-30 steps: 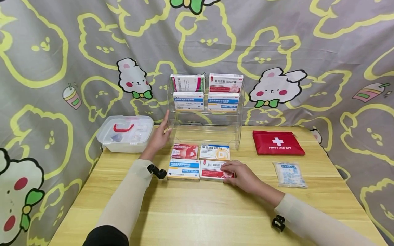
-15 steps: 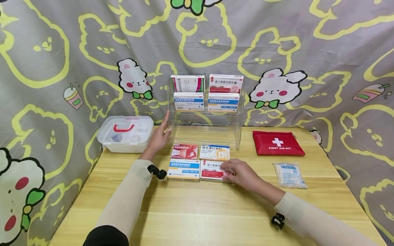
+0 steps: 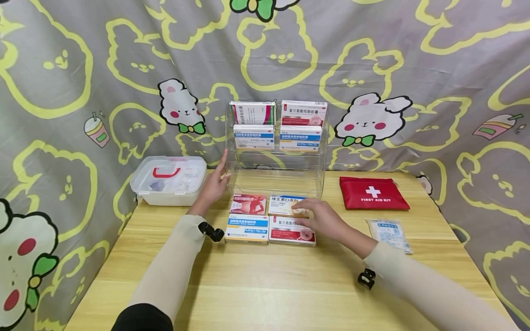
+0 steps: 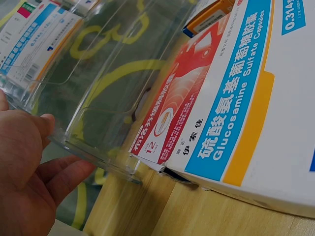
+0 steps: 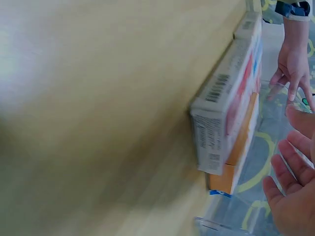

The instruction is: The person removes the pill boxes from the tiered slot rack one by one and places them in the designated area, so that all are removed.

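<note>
My left hand [image 3: 212, 189] rests against the left side of a clear plastic display rack [image 3: 276, 178], fingers extended. The left wrist view shows its thumb and fingers [image 4: 69, 173] at the rack's edge. My right hand [image 3: 325, 221] hovers over the right pair of medicine boxes, fingers loosely bent and apart from the thumb. Its fingertips overlap the vitamin D box [image 3: 282, 206], behind a red-and-white medicine box [image 3: 285, 233]. Left of these lie a red medicine box [image 3: 248, 205] and a blue-and-white glucosamine box [image 3: 247, 229]. In the right wrist view the palm [image 5: 295, 209] holds nothing.
Several medicine boxes stand in the rack's upper tiers, among them a glucosamine box [image 3: 254, 138]. A lidded clear case [image 3: 167, 195] with a red handle is at left. A red first aid pouch [image 3: 374, 193] and a white packet [image 3: 389, 235] lie at right on the wooden table [image 3: 265, 285].
My right hand has left the front red-and-white box and moved back over the vitamin D box. The left hand stays at the rack.
</note>
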The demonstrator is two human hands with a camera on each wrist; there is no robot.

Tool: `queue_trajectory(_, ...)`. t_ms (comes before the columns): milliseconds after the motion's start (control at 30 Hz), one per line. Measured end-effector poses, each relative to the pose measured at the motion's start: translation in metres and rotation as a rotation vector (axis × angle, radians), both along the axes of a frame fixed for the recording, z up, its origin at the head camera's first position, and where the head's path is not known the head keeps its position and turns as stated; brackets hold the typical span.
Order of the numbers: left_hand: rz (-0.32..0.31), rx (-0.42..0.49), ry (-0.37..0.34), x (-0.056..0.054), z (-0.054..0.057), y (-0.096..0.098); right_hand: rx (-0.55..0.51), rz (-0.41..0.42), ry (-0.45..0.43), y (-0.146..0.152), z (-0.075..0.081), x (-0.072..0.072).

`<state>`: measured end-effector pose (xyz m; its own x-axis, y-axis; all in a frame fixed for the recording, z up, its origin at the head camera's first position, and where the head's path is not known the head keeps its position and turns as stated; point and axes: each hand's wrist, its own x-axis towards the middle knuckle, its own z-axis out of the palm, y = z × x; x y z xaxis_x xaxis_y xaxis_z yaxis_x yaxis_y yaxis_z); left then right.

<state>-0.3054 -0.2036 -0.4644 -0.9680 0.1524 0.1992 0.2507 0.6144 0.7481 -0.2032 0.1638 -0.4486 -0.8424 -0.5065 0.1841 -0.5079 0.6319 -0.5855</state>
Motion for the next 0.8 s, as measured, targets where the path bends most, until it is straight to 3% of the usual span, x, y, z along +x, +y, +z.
queue_trajectory(333,-0.006,0.010,0.008,0.000,0.000,0.000,-0.035,-0.035,-0.017,-0.020,0.034,-0.036)
queue_trajectory(567,-0.013,0.005,-0.002,0.000,0.001,0.000,-0.044,-0.059,0.019,-0.033,0.058,-0.064)
queue_trajectory(800,-0.012,0.016,-0.004,-0.001,-0.001,0.000,-0.089,-0.084,0.024,-0.049,0.091,-0.091)
